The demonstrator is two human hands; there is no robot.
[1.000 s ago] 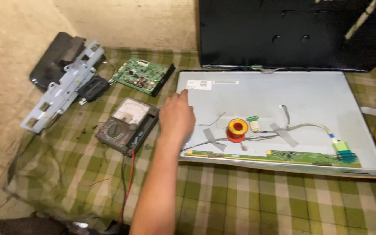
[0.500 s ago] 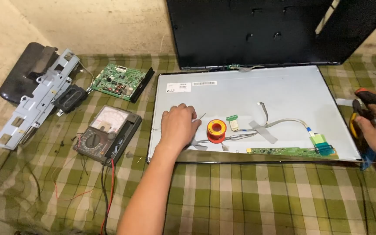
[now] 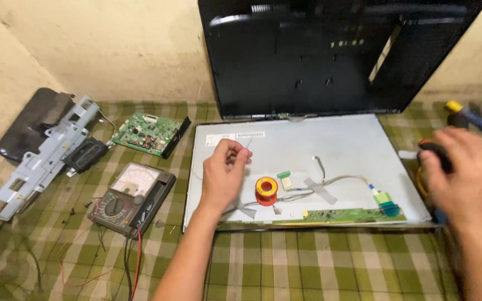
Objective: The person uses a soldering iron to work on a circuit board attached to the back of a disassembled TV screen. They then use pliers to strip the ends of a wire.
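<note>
Head view: a grey display panel point(image 3: 330, 147) is laid flat on the checked cloth point(image 3: 319, 267), long axis running left to right, with the black rear cover point(image 3: 319, 56) propped behind it. The left hand point(image 3: 224, 173) is held over the panel's left part, fingers curled loosely, nothing seen gripped. A solder spool point(image 3: 266, 190), red and yellow, lies just right of those fingers, nearer the left hand. The right hand point(image 3: 458, 178) is blurred at the panel's right edge, closed over a dark-handled tool point(image 3: 436, 153).
</note>
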